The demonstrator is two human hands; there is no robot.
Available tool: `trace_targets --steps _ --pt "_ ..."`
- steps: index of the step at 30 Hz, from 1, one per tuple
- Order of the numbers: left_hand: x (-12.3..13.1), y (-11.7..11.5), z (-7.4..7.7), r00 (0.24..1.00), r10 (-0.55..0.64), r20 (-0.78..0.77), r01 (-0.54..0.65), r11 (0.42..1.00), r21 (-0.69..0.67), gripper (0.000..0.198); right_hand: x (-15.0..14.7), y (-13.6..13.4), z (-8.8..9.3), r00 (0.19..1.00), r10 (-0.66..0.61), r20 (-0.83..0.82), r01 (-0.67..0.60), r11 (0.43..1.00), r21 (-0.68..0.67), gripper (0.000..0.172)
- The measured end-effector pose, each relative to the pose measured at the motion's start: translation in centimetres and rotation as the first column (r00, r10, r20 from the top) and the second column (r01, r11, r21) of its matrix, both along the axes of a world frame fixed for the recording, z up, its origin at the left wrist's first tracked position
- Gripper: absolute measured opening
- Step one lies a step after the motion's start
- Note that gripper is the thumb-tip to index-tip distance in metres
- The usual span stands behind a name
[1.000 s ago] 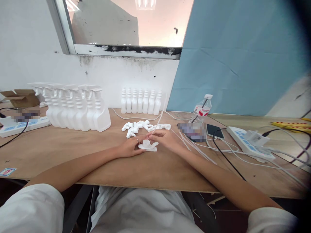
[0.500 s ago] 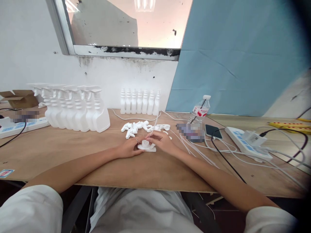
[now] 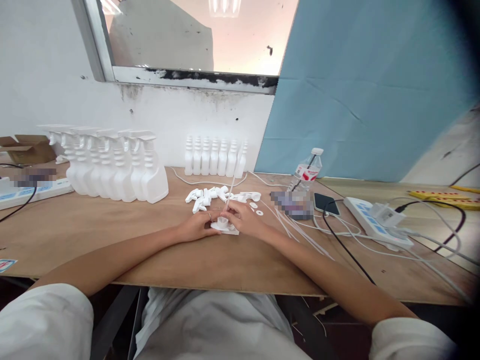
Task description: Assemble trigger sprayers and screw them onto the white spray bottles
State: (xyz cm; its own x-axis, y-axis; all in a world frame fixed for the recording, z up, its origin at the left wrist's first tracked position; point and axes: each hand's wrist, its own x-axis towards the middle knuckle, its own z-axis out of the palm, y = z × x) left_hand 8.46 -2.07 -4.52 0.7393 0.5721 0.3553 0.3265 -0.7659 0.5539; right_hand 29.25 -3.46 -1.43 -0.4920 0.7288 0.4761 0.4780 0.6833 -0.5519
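Observation:
A white spray trigger head [image 3: 228, 230] lies on the wooden table with its round collar facing up. My left hand [image 3: 195, 226] is closed on it from the left, fingers partly hidden behind the collar. With thumb and fingers pinched together, my right hand [image 3: 245, 219] holds a thin, clear dip tube [image 3: 232, 184] just above the collar. The tube stands nearly upright, leaning slightly right at its top. Whether its lower end sits inside the collar is hidden by my fingers. Two white washers [image 3: 259, 213] lie just beyond my right hand.
Behind my hands lie several loose trigger heads [image 3: 202, 202]. Small white bottles [image 3: 205, 157] line the wall; larger spray bottles [image 3: 120, 172] stand left. To the right are loose dip tubes [image 3: 303, 235], a water bottle [image 3: 306, 172], a phone [image 3: 326, 204] and a power strip [image 3: 369, 220] with cables.
My right hand has shifted slightly left, closer over the collar, and the dip tube stands more upright. The washers show more fully. My left hand keeps its place on the trigger head.

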Motion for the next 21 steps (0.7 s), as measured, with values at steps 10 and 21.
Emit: trace_targets --steps 10,21 --pt "0.01 0.21 -0.20 0.997 -0.049 0.067 0.047 0.998 0.031 0.044 -0.37 0.16 -0.44 1.000 0.024 0.003 -0.024 0.999 -0.045 0.016" --pt "0.20 -0.48 0.57 1.000 -0.011 -0.007 0.011 0.999 0.039 0.045 -0.10 -0.52 -0.43 1.000 0.013 -0.014 -0.014 0.998 -0.066 0.022"
